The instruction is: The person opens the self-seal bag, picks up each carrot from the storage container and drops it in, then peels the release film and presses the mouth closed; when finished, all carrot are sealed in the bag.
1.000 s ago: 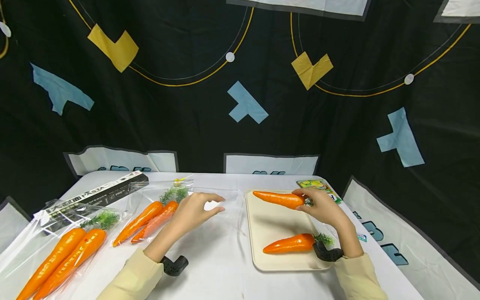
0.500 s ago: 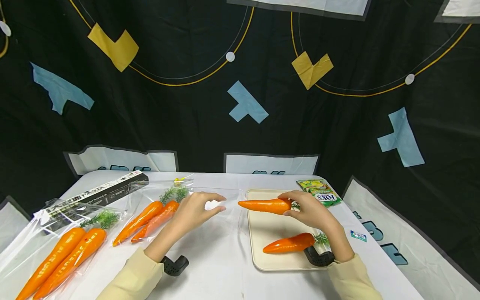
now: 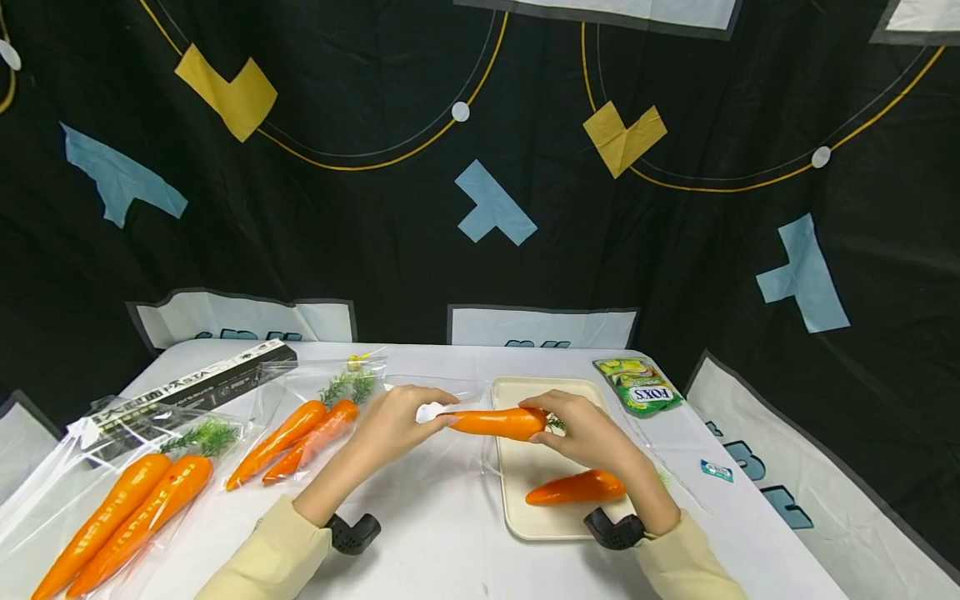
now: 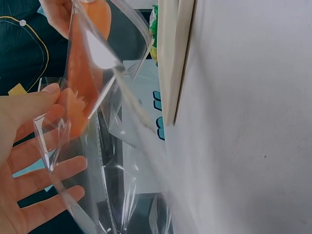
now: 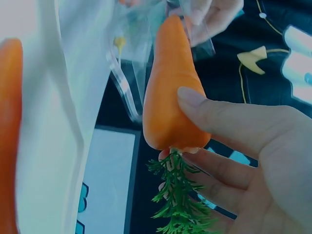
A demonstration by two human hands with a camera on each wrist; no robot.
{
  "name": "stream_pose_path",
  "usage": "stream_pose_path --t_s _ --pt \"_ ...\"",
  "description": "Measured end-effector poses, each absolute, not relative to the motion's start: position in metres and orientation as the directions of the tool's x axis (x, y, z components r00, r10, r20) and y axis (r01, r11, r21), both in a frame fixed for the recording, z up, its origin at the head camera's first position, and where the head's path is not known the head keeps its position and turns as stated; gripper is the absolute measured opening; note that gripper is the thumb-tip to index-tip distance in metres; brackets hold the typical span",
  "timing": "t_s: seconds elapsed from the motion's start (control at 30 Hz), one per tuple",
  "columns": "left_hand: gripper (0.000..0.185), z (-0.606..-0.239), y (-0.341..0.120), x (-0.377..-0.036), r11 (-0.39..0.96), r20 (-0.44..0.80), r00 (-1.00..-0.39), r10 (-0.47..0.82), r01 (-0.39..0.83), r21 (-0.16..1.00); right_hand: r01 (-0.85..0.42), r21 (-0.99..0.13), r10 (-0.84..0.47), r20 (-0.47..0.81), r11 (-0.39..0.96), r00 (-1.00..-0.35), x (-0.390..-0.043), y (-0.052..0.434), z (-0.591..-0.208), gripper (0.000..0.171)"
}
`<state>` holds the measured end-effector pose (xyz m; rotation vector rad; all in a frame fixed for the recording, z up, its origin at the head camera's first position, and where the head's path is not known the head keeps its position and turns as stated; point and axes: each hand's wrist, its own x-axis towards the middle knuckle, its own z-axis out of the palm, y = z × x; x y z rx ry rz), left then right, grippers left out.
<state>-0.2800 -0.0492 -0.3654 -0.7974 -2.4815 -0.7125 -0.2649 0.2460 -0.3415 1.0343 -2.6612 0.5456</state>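
Observation:
My right hand grips an orange carrot at its thick end, thumb on one side and fingers behind. Green leaves hang past those fingers in the right wrist view. My left hand pinches the edge of a clear plastic bag with thumb and forefinger, its other fingers spread against the film. The carrot's narrow end lies at the bag's mouth, close to the left fingertips. Under the right forearm, a second carrot lies on a beige tray, its leaves mostly hidden.
Two bagged carrots lie at the left front, with another bag of carrots behind them. A long black-and-white box stands along the left edge. At the right are a green FOX'S packet and a small blue-green packet.
My right hand has carried the carrot leftward and slightly down from above the tray, bringing its tip to the left fingers. The left hand has barely moved.

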Motion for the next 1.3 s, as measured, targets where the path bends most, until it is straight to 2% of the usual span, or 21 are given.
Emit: stream_pose_path --t_s 0.47,0.73,1.3 --pt "0.021 -0.368 -0.042 -0.278 0.677 0.554 -0.708 0.437 0.665 0.315 -0.649 -0.256 -0.594 0.264 0.717 -0.76 -0.264 0.229 -0.35 0.037" --pt "0.018 -0.371 -0.042 -0.274 0.686 0.55 -0.717 0.428 0.654 0.319 -0.634 -0.26 -0.59 0.233 0.728 -0.773 -0.262 0.229 -0.354 0.037" --pt "0.016 -0.363 -0.039 -0.272 0.661 0.656 -0.674 0.341 0.668 0.343 -0.657 -0.234 -0.585 0.31 0.716 -0.749 -0.258 0.238 -0.341 0.038"
